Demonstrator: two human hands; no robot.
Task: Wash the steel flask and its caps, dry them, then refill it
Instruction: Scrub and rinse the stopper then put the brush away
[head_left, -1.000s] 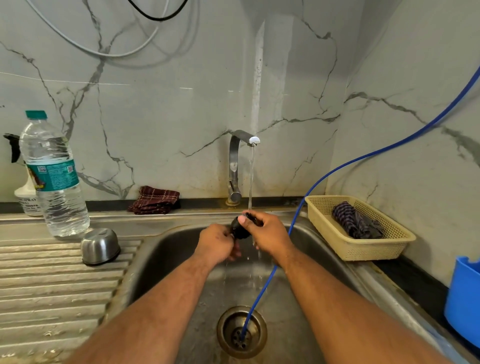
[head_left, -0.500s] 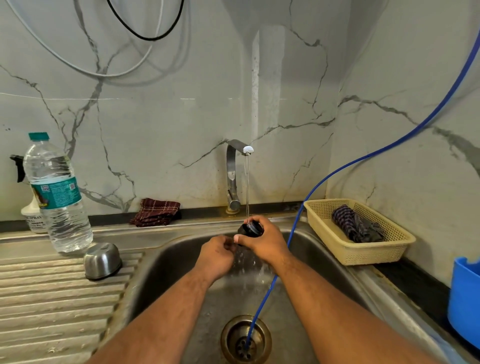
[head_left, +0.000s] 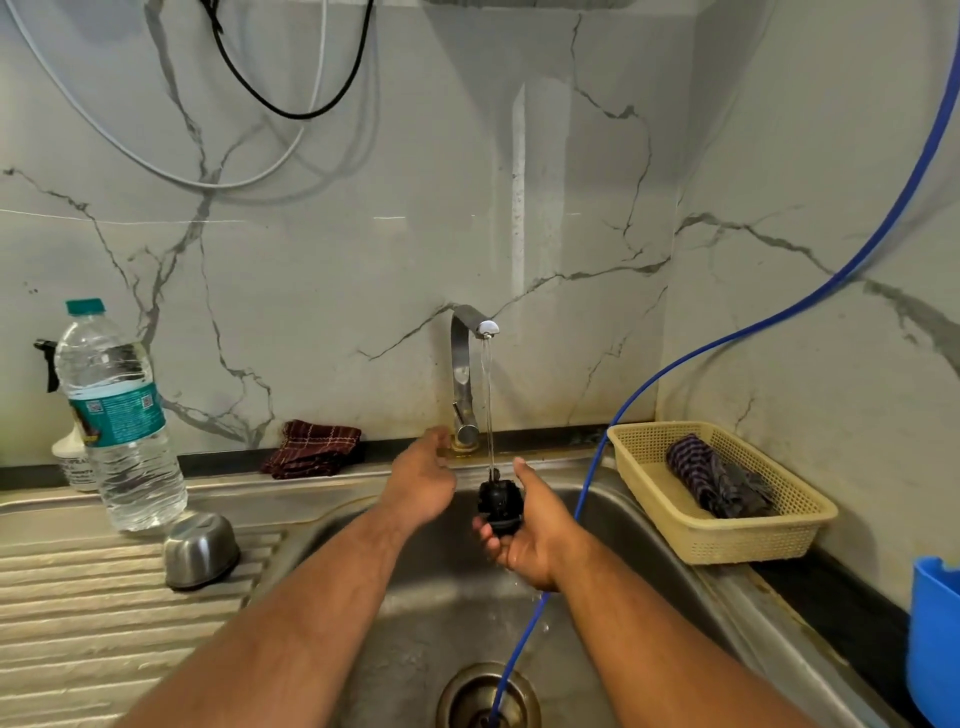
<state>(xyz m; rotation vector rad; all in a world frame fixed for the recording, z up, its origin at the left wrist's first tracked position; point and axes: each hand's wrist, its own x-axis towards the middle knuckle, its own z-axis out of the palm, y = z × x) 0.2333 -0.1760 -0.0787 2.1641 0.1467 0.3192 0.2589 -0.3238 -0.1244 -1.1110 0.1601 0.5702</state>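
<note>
Steel sink, tap running at twelve o'clock, and the right hand curls its fingers round the black inner cap right under the stream, left hand loose and empty at eleven beside the tap base, steel cap at nine.

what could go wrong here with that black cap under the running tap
1. The wet black cap is cupped in the right hand alone; with only a one-handed grip it may slip and drop into the sink.
2. The left hand is up by the tap lever; a wrong nudge could strengthen the stream and splash.
3. The blue hose runs just under the right hand and could snag it.
</note>
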